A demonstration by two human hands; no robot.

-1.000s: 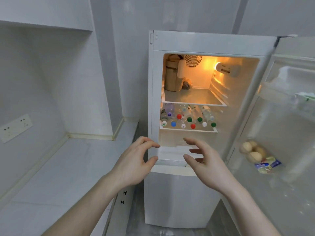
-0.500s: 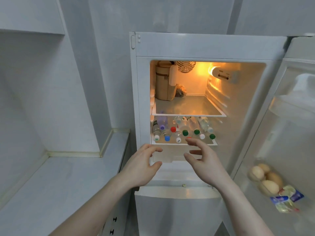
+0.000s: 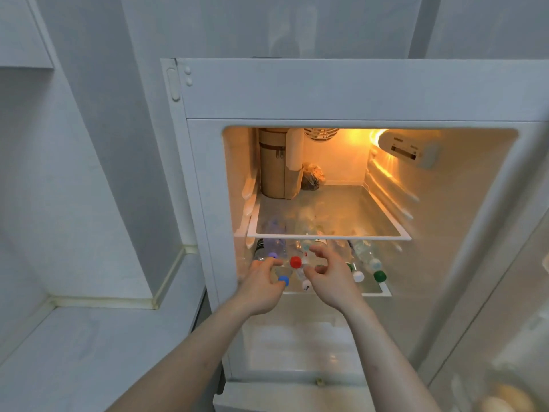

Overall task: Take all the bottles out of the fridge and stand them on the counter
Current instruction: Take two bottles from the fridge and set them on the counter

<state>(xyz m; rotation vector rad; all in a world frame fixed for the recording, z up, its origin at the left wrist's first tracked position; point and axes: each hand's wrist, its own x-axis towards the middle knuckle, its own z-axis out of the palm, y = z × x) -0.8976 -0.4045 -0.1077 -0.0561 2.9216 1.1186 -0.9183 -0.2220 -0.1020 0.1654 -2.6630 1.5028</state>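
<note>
Several clear plastic bottles lie on their sides on the lower fridge shelf (image 3: 383, 291), caps facing me: blue (image 3: 283, 281), red (image 3: 295, 261), white (image 3: 358, 276) and green (image 3: 379, 275). My left hand (image 3: 261, 285) reaches onto this shelf, its fingers and thumb spread on either side of the blue-capped bottle's neck. My right hand (image 3: 328, 276) hovers just right of the red cap with its fingers loosely curved, and it holds nothing. The hands hide parts of the middle bottles.
The glass upper shelf (image 3: 326, 221) holds a tan zipped bag (image 3: 276, 171) at the back left. A grey counter (image 3: 89, 346) runs along the left of the fridge. The open fridge door (image 3: 505, 337) stands at the right, with eggs (image 3: 502, 396) in its rack.
I have moved closer to the fridge. Both hands have gone forward from in front of the fridge onto the lower shelf among the bottle caps.
</note>
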